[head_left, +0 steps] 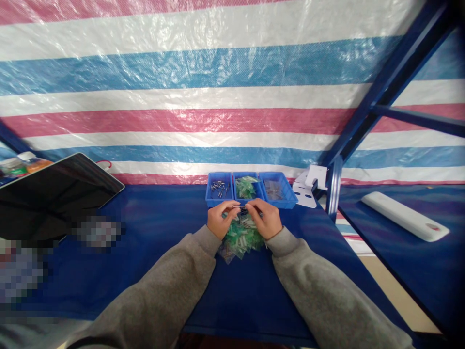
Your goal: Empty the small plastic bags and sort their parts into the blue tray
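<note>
Seen from the head camera, the left hand (219, 219) and right hand (266, 218) pinch the two ends of a thin dark pin (240, 208), held level over the heap of green packets (241, 237), probably for a steady grip. At twelve o'clock stand three blue trays (250, 189) on the blue table (156, 271), with a striped tarp (218, 72) behind and a dark tablet (58, 194) at nine o'clock.

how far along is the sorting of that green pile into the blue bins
Done: the three blue bins already hold some pieces: dark metal parts on the left, green bits in the middle, something dim on the right. In hand: the left hand and right hand pinch a thin dark piece between them. Left: a sizeable green pile lies under the hands, so much seems to remain.
</note>
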A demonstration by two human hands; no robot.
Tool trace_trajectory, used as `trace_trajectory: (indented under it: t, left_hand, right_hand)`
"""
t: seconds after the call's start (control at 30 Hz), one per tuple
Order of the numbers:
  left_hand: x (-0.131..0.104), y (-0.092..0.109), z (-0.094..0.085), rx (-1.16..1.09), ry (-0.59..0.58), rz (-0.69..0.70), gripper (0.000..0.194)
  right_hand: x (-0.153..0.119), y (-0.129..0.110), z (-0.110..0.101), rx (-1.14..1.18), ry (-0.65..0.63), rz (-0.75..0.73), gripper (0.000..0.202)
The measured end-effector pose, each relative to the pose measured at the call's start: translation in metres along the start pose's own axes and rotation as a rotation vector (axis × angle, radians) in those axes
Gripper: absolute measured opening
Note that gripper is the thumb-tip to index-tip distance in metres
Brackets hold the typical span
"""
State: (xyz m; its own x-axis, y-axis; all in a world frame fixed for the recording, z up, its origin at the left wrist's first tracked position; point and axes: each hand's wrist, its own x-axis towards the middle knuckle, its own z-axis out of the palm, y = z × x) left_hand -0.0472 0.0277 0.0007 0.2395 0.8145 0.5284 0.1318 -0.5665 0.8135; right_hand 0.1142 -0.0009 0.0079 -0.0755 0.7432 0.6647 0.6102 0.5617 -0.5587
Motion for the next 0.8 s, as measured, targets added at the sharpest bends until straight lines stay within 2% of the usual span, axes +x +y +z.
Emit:
trace_trajectory:
  t: [0.17, 0.33, 0.57, 0.7, 0.8]
  left_hand:
    - [0.001, -0.001, -0.001, 0.045, 0.016, 0.003, 0.021]
    - [0.001, 0.003, -0.004, 0.176, -0.003, 0.007, 0.029]
    - [0.000, 0.011, -0.004, 0.181, 0.014, 0.074, 0.020]
    - [0.000, 0.009, -0.003, 0.135, -0.030, 0.058, 0.022]
    - [0.002, 0.006, -0.002, 0.208, -0.031, 0.100, 0.020]
  right_hand:
    - [0.000, 0.001, 0.000, -0.013, -0.022, -0.007, 0.027]
    - [0.000, -0.002, -0.001, -0.007, -0.034, -0.036, 0.027]
    - [-0.001, 0.005, 0.004, -0.046, -0.108, -0.019, 0.033]
    - [-0.001, 0.008, 0.005, -0.090, -0.025, 0.014, 0.036]
    - [0.000, 0.006, 0.001, -0.101, 0.062, 0.027, 0.034]
